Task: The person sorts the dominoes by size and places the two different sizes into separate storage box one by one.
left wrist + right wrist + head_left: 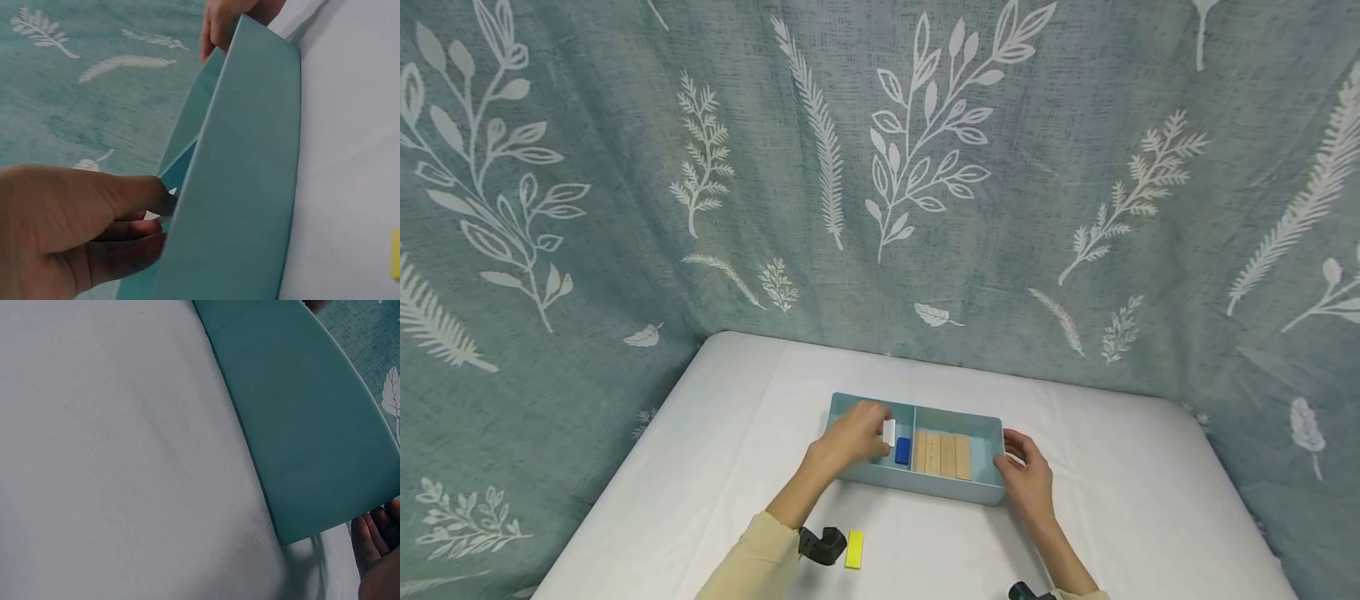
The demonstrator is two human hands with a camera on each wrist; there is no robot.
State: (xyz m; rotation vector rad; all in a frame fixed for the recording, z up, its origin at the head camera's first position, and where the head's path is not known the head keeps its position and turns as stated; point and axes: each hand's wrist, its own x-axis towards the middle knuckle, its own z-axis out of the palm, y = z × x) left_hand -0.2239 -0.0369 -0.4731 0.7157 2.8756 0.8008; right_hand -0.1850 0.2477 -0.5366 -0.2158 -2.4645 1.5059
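Observation:
A light blue two-compartment box (917,481) stands on the white table. Inside its left compartment, my left hand (856,433) pinches a small white rectangular block (889,432) between thumb and fingers. Beside that block lies a dark blue block (902,451), near the divider. In the left wrist view the front wall partly hides the left fingertips and the white block. My right hand (1028,479) grips the box's right end, with the thumb at the front corner and the fingers along the end wall. The right wrist view shows those fingers (369,536) against the wall's outside.
Several flat wooden blocks (943,455) stand side by side in the right compartment. A yellow block (854,550) lies on the table (940,550) in front of the box, near the left wrist's black strap device (823,546). A leaf-patterned curtain (880,317) hangs behind the table.

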